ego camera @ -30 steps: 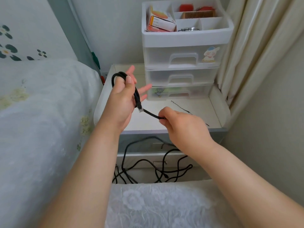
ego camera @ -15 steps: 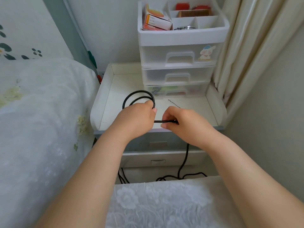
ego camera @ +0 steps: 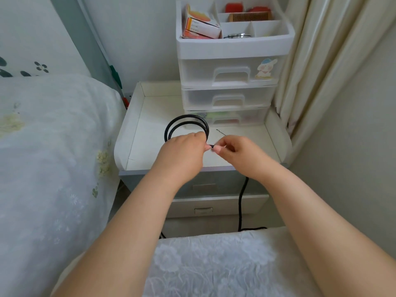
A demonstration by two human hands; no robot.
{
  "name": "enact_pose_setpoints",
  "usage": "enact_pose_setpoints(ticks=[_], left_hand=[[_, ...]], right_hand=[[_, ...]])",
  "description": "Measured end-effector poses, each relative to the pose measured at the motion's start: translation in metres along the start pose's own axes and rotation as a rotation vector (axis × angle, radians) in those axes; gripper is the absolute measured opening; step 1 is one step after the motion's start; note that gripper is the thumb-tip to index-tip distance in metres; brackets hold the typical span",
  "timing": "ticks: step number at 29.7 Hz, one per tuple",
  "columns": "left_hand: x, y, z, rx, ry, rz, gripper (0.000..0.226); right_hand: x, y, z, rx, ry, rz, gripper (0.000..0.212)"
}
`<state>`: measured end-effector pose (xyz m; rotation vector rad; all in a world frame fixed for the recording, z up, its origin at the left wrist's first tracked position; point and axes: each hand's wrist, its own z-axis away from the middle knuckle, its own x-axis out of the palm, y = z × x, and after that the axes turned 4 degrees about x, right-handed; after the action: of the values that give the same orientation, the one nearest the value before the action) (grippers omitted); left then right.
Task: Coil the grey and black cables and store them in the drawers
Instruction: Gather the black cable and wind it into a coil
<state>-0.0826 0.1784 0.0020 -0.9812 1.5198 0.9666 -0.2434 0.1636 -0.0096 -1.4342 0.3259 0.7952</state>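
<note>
The black cable (ego camera: 186, 127) now stands in two loops above the bedside table (ego camera: 150, 116), gathered in the closed left hand (ego camera: 182, 153), where a second ago there was only one. The right hand (ego camera: 235, 151) has closed in beside it, pinching the next stretch, while the slack hangs down the near front. With the plastic drawers (ego camera: 229, 71) at the far right still shut, coiling looks far from finished.

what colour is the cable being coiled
Black; the cable shows best in the head view.

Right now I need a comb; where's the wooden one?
The wooden comb lies in the white organizer's top tray, rear compartment, beside red items.
</note>
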Motion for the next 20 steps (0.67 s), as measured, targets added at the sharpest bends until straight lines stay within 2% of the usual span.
enact_pose_setpoints(ticks=[1,5,8,11,13,14,16,18,20], left_hand=[[0.001,0.000,0.001,-0.030,0.011,0.001,0.020],[0.000,-0.009,0.002,-0.253,0.080,0.044,0.016],[0.000,-0.009,0.001,-0.333,0.088,0.017,0.019],[-0.002,-0.008,0.000,-0.310,-0.032,0.071,0.026],[-0.010,-0.011,0.001,-0.238,-0.209,0.355,0.034],[-0.017,-0.013,0.004,-0.205,-0.298,0.588,0.035],[-0.030,-0.014,0.013,-0.166,-0.414,1.043,0.034],[-0.037,-0.016,0.019,-0.122,-0.419,1.433,0.032],[-0.037,-0.018,0.017,-0.091,-0.398,1.830,0.031]], right_hand=[[0.001,0.001,0.000,-0.009,0.042,0.011,0.012],[0.004,-0.001,0.001,-0.039,0.133,0.042,0.030],[0.017,-0.005,0.004,0.020,0.182,-0.002,0.028],[0.017,-0.008,0.001,-0.004,0.356,0.265,0.018],[0.001,-0.006,-0.003,-0.119,0.480,0.406,0.016],[-0.007,-0.003,-0.005,-0.186,0.473,0.424,0.014],[-0.017,0.003,-0.007,-0.291,0.335,0.320,0.009],[-0.017,0.004,-0.004,-0.316,0.186,0.083,0.006],[-0.008,0.001,-0.002,-0.363,0.258,-0.031,0.013]])
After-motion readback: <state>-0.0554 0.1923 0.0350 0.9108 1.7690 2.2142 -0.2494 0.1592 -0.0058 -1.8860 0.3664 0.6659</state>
